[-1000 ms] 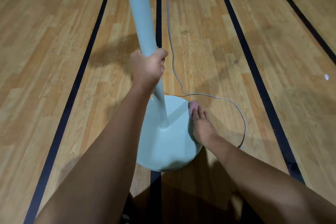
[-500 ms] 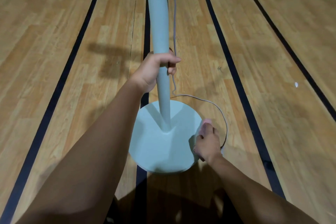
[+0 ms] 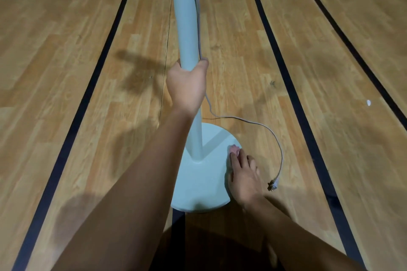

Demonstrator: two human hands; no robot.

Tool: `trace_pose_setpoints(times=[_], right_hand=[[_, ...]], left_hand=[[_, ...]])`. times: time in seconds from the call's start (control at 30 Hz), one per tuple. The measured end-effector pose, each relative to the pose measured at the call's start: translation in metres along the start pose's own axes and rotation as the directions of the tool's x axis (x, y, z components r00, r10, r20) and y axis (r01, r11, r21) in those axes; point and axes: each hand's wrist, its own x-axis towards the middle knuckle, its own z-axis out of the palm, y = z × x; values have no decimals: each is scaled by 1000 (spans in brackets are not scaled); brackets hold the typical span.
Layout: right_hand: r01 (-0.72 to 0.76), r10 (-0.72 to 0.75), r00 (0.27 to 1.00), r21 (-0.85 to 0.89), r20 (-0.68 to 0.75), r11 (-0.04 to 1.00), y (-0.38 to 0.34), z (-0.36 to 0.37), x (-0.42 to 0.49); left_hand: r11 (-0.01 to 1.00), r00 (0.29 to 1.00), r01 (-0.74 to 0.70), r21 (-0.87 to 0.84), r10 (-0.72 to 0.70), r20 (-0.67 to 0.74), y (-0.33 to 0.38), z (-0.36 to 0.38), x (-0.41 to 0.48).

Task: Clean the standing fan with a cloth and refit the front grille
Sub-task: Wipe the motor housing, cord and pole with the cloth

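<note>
The pale blue fan pole rises from its round base on the wooden floor. My left hand grips the pole about halfway up the visible part, fingers wrapped round it. Flat on the right side of the base lies my right hand, its straight fingers pressing a small pink cloth against the surface. Only the cloth's tip shows past my fingertips. The fan head and the front grille are out of view.
The fan's grey cable runs down the pole and loops over the floor to the right of the base, ending in a plug beside my right hand. Dark lines cross the wooden floor. A small white speck lies far right.
My right hand has slid the cloth along the base's right side, fingers now stretched forward. The view shifted, and my left hand keeps its grip on the pole.
</note>
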Motion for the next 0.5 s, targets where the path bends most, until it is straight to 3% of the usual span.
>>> trace_pose_setpoints(times=[0.2,0.5], right_hand=[[98,-96,987,-11,129,995,12,3,16],[264,-233,932,-79,278,961,-31,24,90]], left_hand=[[999,997,-28,-18,30,67,-7,-14,1],[999,982,-35,18,31,185,-4,-32,8]])
